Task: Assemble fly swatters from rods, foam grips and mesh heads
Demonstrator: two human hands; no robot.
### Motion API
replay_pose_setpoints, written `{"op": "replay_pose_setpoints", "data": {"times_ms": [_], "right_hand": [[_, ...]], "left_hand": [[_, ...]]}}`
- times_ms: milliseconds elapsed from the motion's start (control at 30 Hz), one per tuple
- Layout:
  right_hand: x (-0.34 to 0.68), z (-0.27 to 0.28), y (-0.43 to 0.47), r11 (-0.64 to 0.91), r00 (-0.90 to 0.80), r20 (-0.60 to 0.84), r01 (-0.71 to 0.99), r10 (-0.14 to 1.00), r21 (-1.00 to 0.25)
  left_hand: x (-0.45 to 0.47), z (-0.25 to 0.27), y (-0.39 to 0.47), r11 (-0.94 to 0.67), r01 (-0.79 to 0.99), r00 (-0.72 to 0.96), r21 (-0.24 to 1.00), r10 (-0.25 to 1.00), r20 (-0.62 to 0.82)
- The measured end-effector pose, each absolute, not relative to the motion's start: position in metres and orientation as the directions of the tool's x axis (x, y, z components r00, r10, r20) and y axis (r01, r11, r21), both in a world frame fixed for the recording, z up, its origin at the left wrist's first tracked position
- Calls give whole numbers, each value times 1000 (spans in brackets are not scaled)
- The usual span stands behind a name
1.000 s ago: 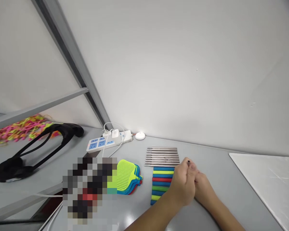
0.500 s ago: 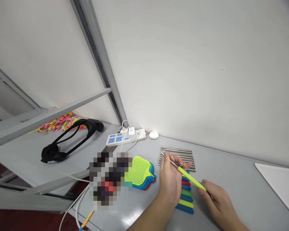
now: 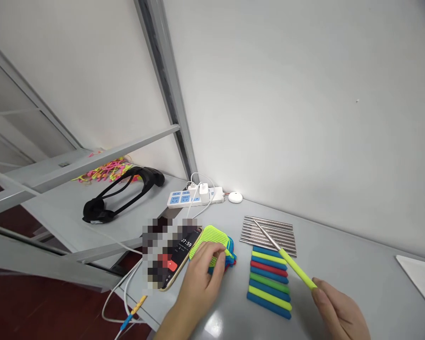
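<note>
My right hand (image 3: 338,307) pinches the lower end of a yellow-green handle (image 3: 297,269). A thin metal rod (image 3: 267,234) extends from its far end, slanting up to the left. My left hand (image 3: 203,271) lies over a stack of perforated fly swatter heads, its thumb and fingers curled at the top yellow-green head (image 3: 212,232); the exact contact is partly hidden. Blue and red heads (image 3: 233,259) show beneath. Between the hands lies a column of coloured handles (image 3: 269,283) in blue, yellow-green, red and green. Behind them are several loose metal rods (image 3: 251,231).
A phone (image 3: 180,257), partly pixelated, lies left of the stack. Behind are a white power strip (image 3: 175,200) with chargers and a round white device (image 3: 235,197). A black headset (image 3: 99,208) rests on the left shelf. A white board (image 3: 420,278) lies far right.
My left hand has left the metal rod and moved left and down to the swatter heads. My right hand keeps the handle with its rod. The view has shifted slightly.
</note>
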State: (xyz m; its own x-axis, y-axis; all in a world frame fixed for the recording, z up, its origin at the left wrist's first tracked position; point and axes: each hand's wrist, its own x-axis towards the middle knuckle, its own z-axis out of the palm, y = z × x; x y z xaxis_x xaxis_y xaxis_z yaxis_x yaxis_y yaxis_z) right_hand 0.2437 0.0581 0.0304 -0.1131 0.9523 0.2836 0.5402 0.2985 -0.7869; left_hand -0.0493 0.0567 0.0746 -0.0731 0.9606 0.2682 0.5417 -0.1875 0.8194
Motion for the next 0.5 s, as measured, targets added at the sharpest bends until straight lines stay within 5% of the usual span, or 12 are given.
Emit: {"op": "replay_pose_setpoints", "data": {"times_ms": [200,500], "right_hand": [[245,22,64,193,-84,174,435,981,-879],[238,28,66,-4,82,9,153,997,-988]], "left_hand": [[-87,47,36,-205,894,87,399,952,294],[-75,32,26,-281,913,118,295,875,469]]}}
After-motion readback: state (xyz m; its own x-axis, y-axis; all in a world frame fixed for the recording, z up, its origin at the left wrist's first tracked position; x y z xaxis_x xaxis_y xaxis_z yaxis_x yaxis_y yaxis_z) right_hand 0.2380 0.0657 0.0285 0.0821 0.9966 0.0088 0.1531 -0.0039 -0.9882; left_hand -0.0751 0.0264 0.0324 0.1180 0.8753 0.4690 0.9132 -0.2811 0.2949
